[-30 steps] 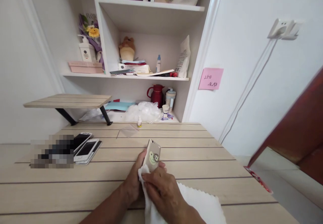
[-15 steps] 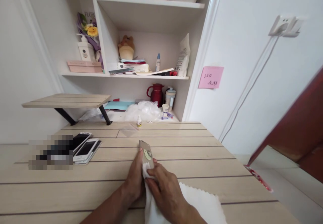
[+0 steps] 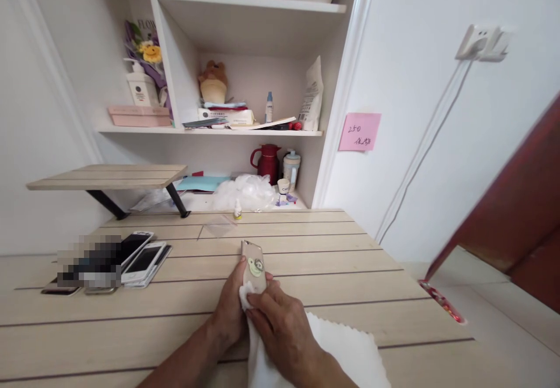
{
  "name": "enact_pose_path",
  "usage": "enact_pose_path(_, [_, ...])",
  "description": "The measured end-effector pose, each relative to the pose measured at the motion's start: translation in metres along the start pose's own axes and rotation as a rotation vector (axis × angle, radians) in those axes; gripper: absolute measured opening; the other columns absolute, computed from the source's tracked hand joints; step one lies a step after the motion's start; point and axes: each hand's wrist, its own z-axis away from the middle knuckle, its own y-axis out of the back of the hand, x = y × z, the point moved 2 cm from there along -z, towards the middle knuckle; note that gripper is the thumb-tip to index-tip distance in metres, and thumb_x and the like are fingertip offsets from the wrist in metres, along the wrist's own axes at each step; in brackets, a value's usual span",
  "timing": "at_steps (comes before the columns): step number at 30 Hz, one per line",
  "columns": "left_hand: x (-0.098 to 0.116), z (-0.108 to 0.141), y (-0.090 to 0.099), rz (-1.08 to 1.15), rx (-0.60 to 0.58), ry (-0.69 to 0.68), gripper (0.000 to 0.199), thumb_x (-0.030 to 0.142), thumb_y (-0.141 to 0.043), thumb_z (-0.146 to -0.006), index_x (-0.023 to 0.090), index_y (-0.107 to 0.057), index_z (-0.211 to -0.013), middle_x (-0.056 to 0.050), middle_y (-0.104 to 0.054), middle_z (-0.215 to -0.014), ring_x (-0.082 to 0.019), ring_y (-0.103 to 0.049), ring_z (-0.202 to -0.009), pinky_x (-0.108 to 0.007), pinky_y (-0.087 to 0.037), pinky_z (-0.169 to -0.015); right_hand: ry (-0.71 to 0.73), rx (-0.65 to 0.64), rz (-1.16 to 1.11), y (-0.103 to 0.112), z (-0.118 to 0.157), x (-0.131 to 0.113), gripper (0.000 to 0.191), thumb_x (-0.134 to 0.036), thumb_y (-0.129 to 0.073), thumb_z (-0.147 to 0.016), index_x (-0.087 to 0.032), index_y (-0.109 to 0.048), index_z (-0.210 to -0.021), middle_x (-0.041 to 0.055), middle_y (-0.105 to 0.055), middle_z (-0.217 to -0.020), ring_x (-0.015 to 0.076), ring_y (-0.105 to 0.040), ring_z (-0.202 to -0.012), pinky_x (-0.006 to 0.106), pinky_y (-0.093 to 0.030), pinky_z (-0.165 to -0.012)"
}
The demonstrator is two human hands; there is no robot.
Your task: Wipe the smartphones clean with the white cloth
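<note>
leaning over the wooden tabletop point(image 3: 350, 283), you have both forearms cut off by the bottom edge, and so is the white cloth point(image 3: 345, 347), part of it hidden beneath your right hand point(image 3: 286, 327). a pixelated patch covers much of the group of phones point(image 3: 142, 262) on the left, so you cannot count them. the lower end of the gold phone point(image 3: 254, 259) is hidden by cloth and fingers; its upper back shows, with a green cartoon sticker and a ring. it is in front of you, near the middle of the table, grasped along its sides by your left hand point(image 3: 231, 303), whose fingers mostly vanish behind it. your right fingers pinch a fold of the cloth against the phone's back.

beyond the tabletop stands a white shelf unit point(image 3: 249, 6), its top cut off. a small wooden stand point(image 3: 109, 176) rises at the back left. clear plastic point(image 3: 247, 192) lies crumpled on the lowest shelf, left of a red jug point(image 3: 268, 163). a pink note point(image 3: 359, 132) sticks to the right-hand wall, its lower writing hard to read. a tiny bottle point(image 3: 237, 210) sits near the table's back edge.
</note>
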Motion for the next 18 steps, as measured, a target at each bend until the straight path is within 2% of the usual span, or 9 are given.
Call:
enact_pose_path(3, [0.01, -0.003, 0.002, 0.007, 0.01, -0.012, 0.048, 0.05, -0.052, -0.089, 0.005, -0.068, -0.098, -0.017, -0.075, -0.091, -0.028, -0.071, -0.091, -0.037, -0.053, -0.087, -0.008, 0.033, -0.006, 0.002, -0.001, 0.004, 0.019, -0.023, -0.049, -0.097, -0.024, -0.067, -0.103, 0.0079, -0.066, -0.1, 0.0201, -0.067, -0.092, 0.028, -0.054, -0.079])
enact_pose_path(7, [0.023, -0.005, 0.004, 0.024, -0.014, -0.016, 0.051, 0.046, -0.046, -0.093, 0.001, -0.065, -0.109, -0.021, -0.074, -0.098, -0.03, -0.07, -0.098, -0.04, -0.052, -0.093, -0.083, 0.063, -0.037, 0.005, -0.002, 0.013, 0.017, -0.026, -0.052, -0.096, -0.025, -0.069, -0.099, 0.0037, -0.066, -0.085, 0.0161, -0.067, -0.075, 0.024, -0.053, -0.071])
enact_pose_path(11, [0.011, -0.002, -0.003, 0.027, -0.114, 0.053, 0.049, 0.044, -0.051, -0.092, 0.002, -0.066, -0.112, -0.018, -0.075, -0.097, -0.028, -0.071, -0.095, -0.035, -0.052, -0.091, -0.11, 0.093, -0.069, 0.005, -0.003, 0.013, 0.02, -0.027, -0.051, -0.096, -0.025, -0.07, -0.104, 0.0049, -0.066, -0.088, 0.0174, -0.066, -0.082, 0.025, -0.052, -0.072])
enact_pose_path(13, [0.001, 0.001, -0.008, 0.042, -0.153, 0.099, 0.047, 0.045, -0.053, -0.09, 0.005, -0.066, -0.112, -0.015, -0.076, -0.093, -0.026, -0.072, -0.09, -0.033, -0.052, -0.088, -0.101, 0.098, -0.066, 0.006, -0.003, 0.011, 0.022, -0.026, -0.049, -0.098, -0.025, -0.07, -0.104, 0.0049, -0.064, -0.085, 0.0169, -0.064, -0.078, 0.025, -0.051, -0.069])
enact_pose_path(15, [-0.005, 0.003, -0.011, 0.046, -0.166, 0.137, 0.047, 0.047, -0.055, -0.089, 0.007, -0.067, -0.111, -0.013, -0.076, -0.091, -0.026, -0.072, -0.087, -0.033, -0.053, -0.086, -0.078, 0.082, -0.063, 0.007, -0.004, 0.008, 0.023, -0.027, -0.048, -0.099, -0.025, -0.07, -0.105, 0.0043, -0.062, -0.081, 0.0161, -0.062, -0.073, 0.024, -0.05, -0.066])
enact_pose_path(18, [-0.002, 0.003, -0.01, 0.025, -0.146, 0.139, 0.048, 0.05, -0.055, -0.089, 0.008, -0.068, -0.109, -0.013, -0.076, -0.091, -0.026, -0.072, -0.086, -0.033, -0.053, -0.084, -0.04, 0.029, -0.059, 0.009, -0.004, 0.006, 0.023, -0.028, -0.049, -0.098, -0.026, -0.07, -0.106, 0.0039, -0.062, -0.08, 0.0162, -0.062, -0.074, 0.024, -0.05, -0.067])
